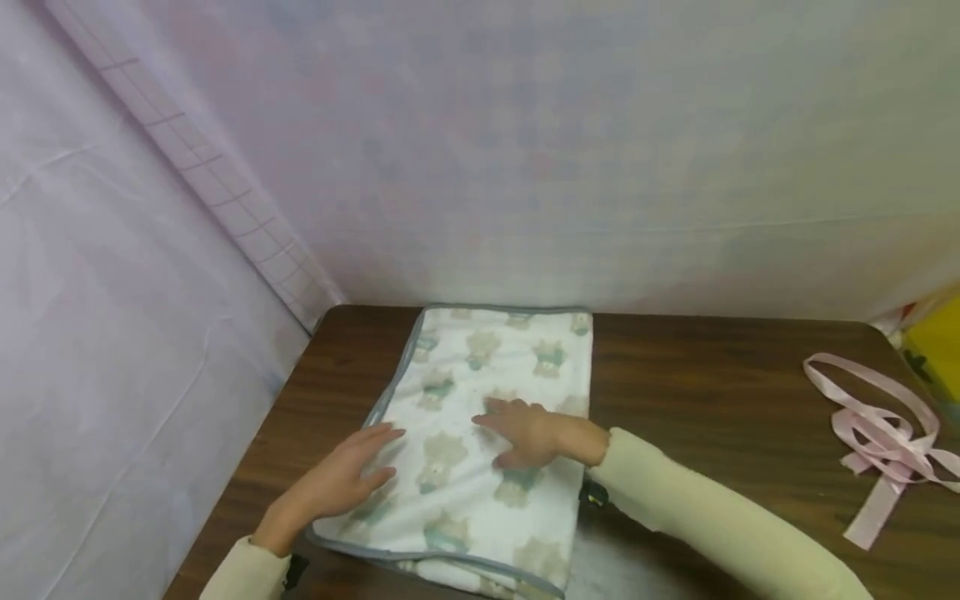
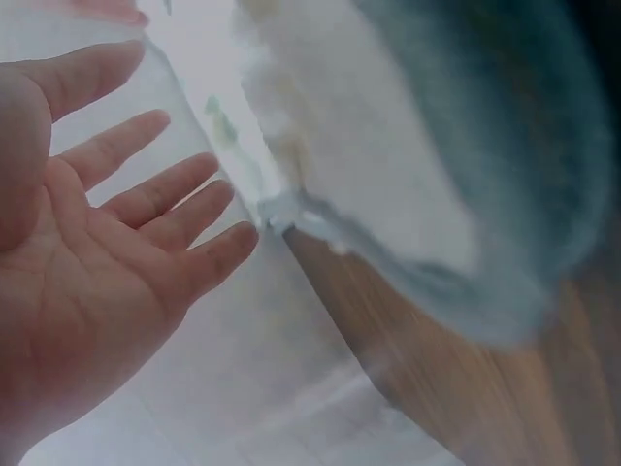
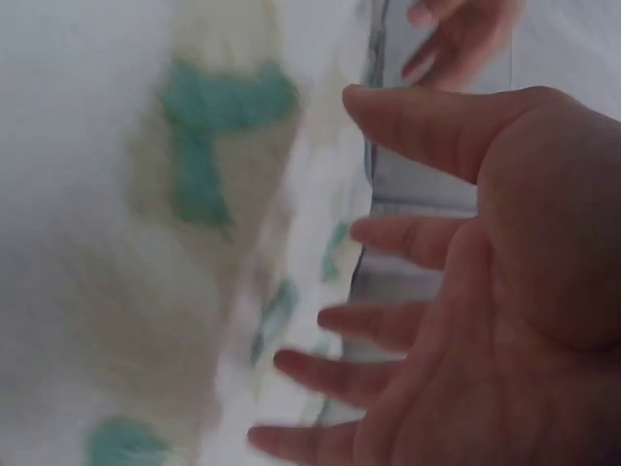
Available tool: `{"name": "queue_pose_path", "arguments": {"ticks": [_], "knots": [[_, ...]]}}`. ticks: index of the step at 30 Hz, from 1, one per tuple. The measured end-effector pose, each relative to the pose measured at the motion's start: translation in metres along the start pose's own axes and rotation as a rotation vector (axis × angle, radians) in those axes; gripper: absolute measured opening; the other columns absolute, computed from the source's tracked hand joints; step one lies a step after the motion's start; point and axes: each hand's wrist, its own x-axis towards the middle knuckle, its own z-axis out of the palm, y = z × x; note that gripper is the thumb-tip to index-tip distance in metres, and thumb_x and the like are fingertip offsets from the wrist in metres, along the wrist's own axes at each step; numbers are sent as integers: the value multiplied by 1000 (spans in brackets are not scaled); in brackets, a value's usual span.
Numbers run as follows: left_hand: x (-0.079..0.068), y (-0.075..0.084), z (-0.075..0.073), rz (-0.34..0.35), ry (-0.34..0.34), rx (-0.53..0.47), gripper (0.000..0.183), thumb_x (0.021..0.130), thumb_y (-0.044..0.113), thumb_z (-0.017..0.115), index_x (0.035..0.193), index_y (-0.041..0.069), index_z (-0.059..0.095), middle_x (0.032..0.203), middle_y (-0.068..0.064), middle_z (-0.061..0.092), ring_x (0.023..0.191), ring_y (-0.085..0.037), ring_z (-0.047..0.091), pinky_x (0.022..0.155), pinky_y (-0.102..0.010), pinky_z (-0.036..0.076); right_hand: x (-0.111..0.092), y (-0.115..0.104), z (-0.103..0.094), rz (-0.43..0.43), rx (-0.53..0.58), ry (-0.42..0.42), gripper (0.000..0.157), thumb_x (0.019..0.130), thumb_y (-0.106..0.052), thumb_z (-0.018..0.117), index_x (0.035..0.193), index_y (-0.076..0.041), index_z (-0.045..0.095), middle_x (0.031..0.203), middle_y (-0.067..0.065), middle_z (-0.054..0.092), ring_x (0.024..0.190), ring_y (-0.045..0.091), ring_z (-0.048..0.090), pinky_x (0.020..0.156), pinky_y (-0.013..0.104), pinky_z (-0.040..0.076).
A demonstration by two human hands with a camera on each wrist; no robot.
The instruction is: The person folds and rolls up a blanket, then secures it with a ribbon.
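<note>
A white blanket [image 1: 465,400] with beige and green bears and a grey-blue edging lies folded on the brown table. My left hand [image 1: 341,475] is over the blanket's left edge, fingers spread and nearly straight. In the left wrist view, the left hand [image 2: 107,214] holds nothing, and the blanket's edging [image 2: 427,272] is close by. My right hand [image 1: 528,431] is over the middle of the blanket, palm down. The right wrist view has the right hand [image 3: 466,282] with extended fingers beside the bear print [image 3: 223,126]. Whether either palm touches the cloth, I cannot tell.
A loose pink ribbon [image 1: 885,442] lies in loops on the right side of the wooden table [image 1: 697,375]. White sheeting [image 1: 135,333] hangs at the left, and a pale checked cloth [image 1: 562,167] behind. Something yellow [image 1: 937,342] stands past the right table edge.
</note>
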Motion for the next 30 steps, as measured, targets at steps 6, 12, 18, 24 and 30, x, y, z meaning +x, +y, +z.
{"name": "queue_pose_path", "arguments": {"ticks": [6,12,18,24,30], "knots": [[20,4,5,0,-104,40,61,97,27,65,150,7,42,157,-24,31,143,-43,30,109,-62,32,-16,-9,19,137,-15,32,79,92,-42,67,157,-18,27,165,18,10,148,45,16,113,70,15],[35,4,7,-21,-199,40,90,83,39,79,155,11,33,162,-24,15,148,-43,15,114,-63,23,-24,-5,32,222,60,79,108,76,-56,77,160,-21,18,165,17,-1,148,49,2,109,75,6],[40,0,17,-105,-289,27,114,68,49,86,159,19,23,165,-20,-2,151,-42,-1,116,-66,11,-26,1,40,232,24,81,123,66,-59,83,160,-19,15,165,19,-1,148,49,-2,109,76,3],[44,1,20,-119,-293,48,117,65,52,86,159,22,23,165,-18,-4,151,-41,-3,116,-66,8,-30,3,43,233,-19,80,127,62,-58,86,160,-19,16,165,20,-1,148,49,-2,109,76,2],[50,8,26,-81,-293,97,114,69,57,83,159,20,23,164,-23,-3,150,-42,-2,117,-63,7,-42,13,42,245,-16,66,130,57,-54,90,160,-20,16,165,19,0,149,46,-4,110,74,-2]]}}
